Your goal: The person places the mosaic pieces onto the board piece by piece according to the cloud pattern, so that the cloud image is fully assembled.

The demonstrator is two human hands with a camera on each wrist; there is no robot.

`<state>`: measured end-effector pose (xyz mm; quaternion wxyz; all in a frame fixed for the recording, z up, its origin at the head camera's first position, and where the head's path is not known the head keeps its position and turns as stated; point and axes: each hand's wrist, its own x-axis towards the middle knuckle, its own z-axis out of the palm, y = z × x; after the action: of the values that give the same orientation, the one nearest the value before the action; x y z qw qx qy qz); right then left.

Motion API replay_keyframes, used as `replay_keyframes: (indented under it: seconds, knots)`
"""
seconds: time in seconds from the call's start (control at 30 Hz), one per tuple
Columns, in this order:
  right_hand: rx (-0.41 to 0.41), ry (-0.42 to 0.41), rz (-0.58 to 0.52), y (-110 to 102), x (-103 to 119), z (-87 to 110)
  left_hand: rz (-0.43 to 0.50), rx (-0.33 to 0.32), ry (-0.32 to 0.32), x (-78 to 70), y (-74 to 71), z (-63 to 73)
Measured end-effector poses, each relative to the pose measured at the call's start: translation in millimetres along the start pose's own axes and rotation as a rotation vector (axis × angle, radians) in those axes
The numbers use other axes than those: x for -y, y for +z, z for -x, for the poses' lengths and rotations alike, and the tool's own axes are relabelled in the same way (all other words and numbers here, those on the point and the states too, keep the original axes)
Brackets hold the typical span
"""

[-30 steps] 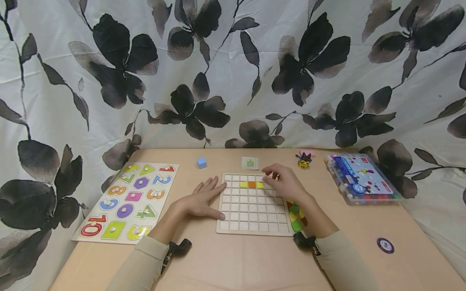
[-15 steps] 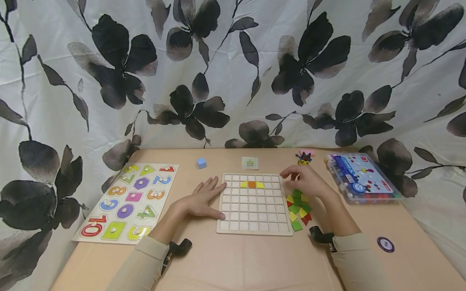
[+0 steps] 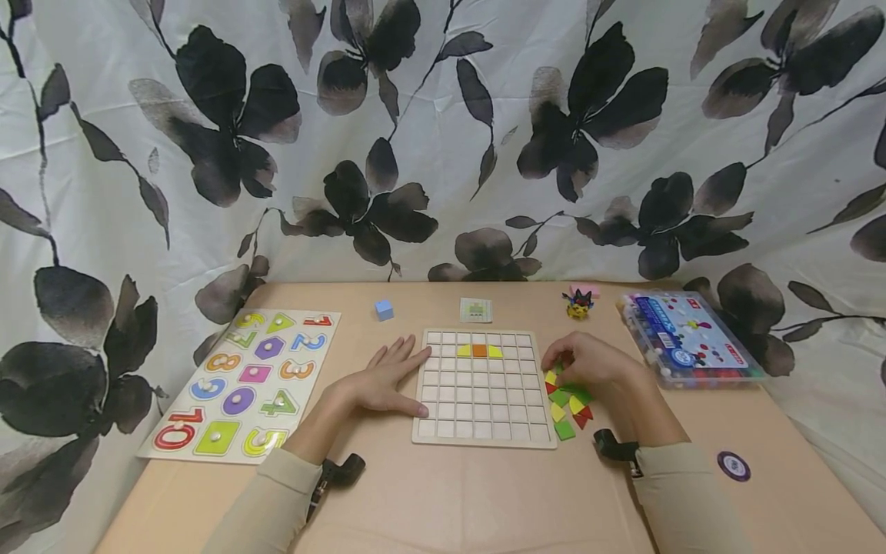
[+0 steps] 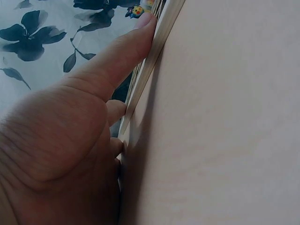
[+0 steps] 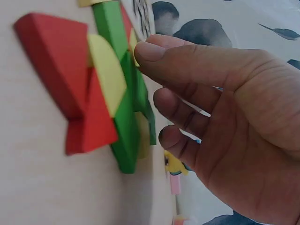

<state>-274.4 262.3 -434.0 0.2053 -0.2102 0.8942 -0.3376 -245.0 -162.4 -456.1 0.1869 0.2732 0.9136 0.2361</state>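
My left hand (image 3: 388,378) lies spread along the left side of a white gridded board (image 3: 474,425). Its thumb touches the board's edge in the left wrist view. Two yellow pieces (image 3: 463,352) flank an orange square (image 3: 479,352) in one upper row of the grid. To the right of the board lies a pile of small wooden blocks in green, red and yellow (image 3: 564,430). Over the far end of that pile is my right hand (image 3: 595,363), thumb and fingers loosely bent. In the right wrist view its thumb tip is right beside a yellow block (image 5: 133,47), near a green block (image 5: 126,140).
A number puzzle board (image 3: 258,388) stands at left. Behind the grid are a blue cube (image 3: 384,310), a small pattern card (image 3: 475,311) and a toy figure (image 3: 577,305). A clear plastic case (image 3: 692,338) and a dark round disc (image 3: 733,466) lie at right.
My right hand has left the upper right of the grid, moved right, then come down toward me over the block pile. My left hand has stayed at the board.
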Motion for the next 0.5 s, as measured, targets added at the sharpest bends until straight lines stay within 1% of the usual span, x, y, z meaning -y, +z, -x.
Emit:
replay_keyframes:
  seconds: [0.13,0.27,0.4,0.5]
  knots:
    - [0.024,-0.015,0.004,2.8,0.0,-1.7,-0.031,0.0,-0.01,0.0,-0.2,-0.8]
    - [0.034,-0.037,-0.005,3.9,-0.5,-2.5,-0.036,-0.003,-0.012,1.2,0.5,-1.1]
    - [0.034,-0.06,-0.006,2.8,-0.8,-2.5,-0.032,0.0,-0.014,1.2,0.9,-1.1]
    - [0.025,-0.058,0.002,1.7,1.2,-1.6,-0.031,0.001,-0.013,1.1,0.4,-1.2]
